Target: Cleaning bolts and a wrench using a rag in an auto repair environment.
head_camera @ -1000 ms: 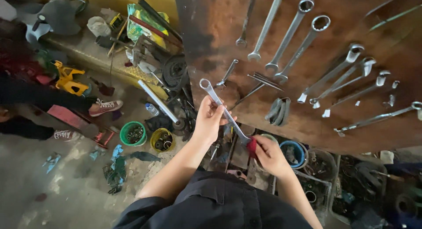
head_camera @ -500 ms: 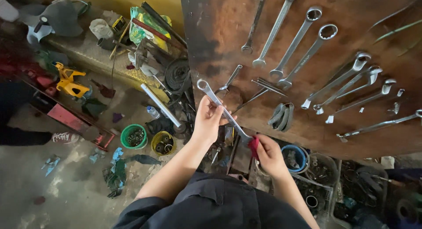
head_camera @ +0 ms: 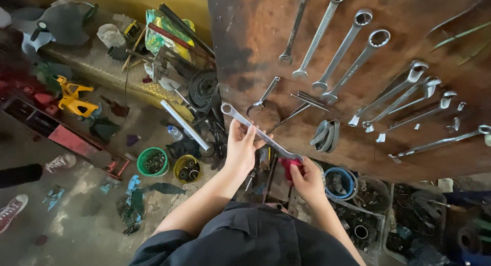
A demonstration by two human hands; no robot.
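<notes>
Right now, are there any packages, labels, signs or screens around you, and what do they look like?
No signs or screens show.
Green and yellow printed bag: on the ledge at upper left, crumpled, with rods lying across it.
Clear plastic bottle: on the floor left of the left hand, lying down, with a pale blue label band.

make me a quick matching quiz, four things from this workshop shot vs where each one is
Things:
1. combination wrench
2. red rag
3. green bucket
4. yellow jack stand

Places:
A. floor, beside the yellow bucket
B. far left, by the clutter at the wall
C. left hand, ring end up
D. bunched in the right hand

Pairs: 1-C, 2-D, 3-A, 4-B
</notes>
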